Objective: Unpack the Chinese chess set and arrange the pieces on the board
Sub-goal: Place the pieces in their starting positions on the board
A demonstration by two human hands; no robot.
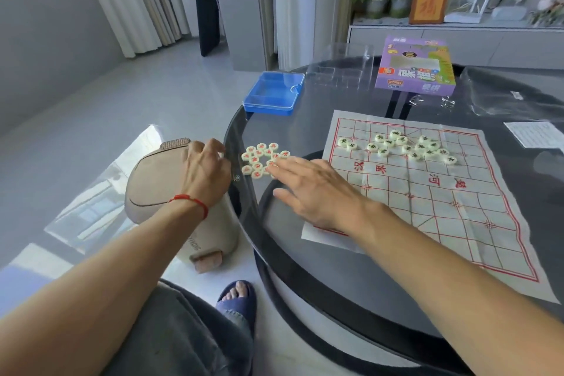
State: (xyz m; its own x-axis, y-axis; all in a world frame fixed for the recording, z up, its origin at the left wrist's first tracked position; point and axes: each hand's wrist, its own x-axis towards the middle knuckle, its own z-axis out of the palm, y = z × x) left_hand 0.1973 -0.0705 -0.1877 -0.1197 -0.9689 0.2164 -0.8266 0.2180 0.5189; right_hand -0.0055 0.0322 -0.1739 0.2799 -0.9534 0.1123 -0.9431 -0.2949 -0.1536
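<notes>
A white cloth board (433,198) with red grid lines lies on the round glass table (305,259). Several pale round pieces with dark characters (406,143) lie loosely scattered on the board's far half. A cluster of several pale pieces with red characters (259,159) sits on the bare glass left of the board. My right hand (311,189) lies flat with straight fingers, its fingertips touching the right side of the red cluster. My left hand (207,168) rests at the table's left rim beside that cluster, fingers loosely curled and holding nothing.
A blue plastic case (274,91) sits at the table's far left edge. Behind the board lie a clear plastic tray (341,67), the purple set box (415,67), a clear bag (512,91) and a paper sheet (534,134). A beige stool (161,186) stands below my left hand.
</notes>
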